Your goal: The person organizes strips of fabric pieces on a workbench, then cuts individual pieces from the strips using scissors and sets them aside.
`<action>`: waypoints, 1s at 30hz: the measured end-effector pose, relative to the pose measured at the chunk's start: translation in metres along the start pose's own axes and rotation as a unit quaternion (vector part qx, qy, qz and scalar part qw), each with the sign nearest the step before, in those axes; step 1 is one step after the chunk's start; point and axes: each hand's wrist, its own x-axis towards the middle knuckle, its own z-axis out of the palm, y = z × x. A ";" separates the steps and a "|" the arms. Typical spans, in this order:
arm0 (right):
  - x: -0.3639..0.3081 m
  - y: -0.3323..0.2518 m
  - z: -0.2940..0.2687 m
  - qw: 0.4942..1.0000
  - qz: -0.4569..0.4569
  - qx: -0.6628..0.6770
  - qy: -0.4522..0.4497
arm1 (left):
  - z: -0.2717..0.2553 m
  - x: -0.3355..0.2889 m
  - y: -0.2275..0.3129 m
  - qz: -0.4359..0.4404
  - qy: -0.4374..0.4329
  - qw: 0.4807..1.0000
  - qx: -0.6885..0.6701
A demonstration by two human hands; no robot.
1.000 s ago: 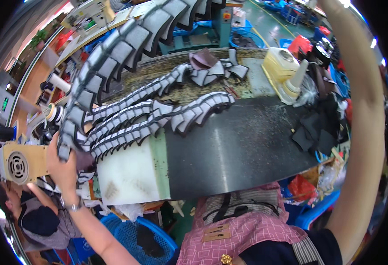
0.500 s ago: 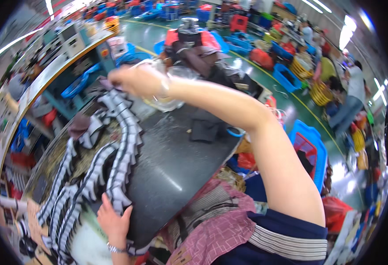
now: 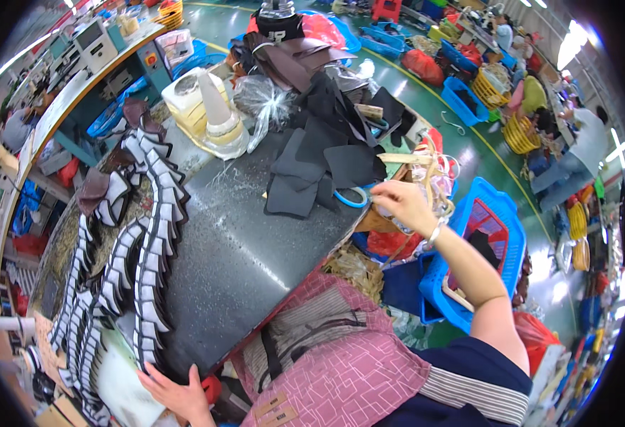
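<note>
Fingers of the left hand [image 3: 179,398] are resting spread, those of the right hand [image 3: 412,207] curling, hold unclear; the nearest segmented strip [image 3: 160,238] is seeming light, floppy, best pinched endwise.

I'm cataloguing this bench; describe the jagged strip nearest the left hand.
The jagged strip is a long row of overlapping pale-grey pieces with dark edges, leather-like in look. It lies gently curved along the left side of the black tabletop, its near end by the left hand; whether they touch is unclear.
</note>
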 end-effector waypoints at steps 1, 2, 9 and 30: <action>0.002 0.003 0.016 0.996 -0.062 -0.037 0.057 | 0.002 0.000 0.002 -0.011 0.034 0.999 -0.030; 0.003 0.002 0.023 0.996 -0.068 -0.029 0.045 | 0.001 -0.001 -0.001 -0.024 0.069 0.996 -0.056; 0.003 -0.016 0.038 0.949 -0.071 -0.307 -0.002 | -0.051 0.028 -0.049 0.189 0.059 0.964 0.179; 0.020 -0.119 -0.075 0.999 0.022 -0.012 -0.029 | 0.029 0.135 0.315 0.416 -0.041 0.815 -0.401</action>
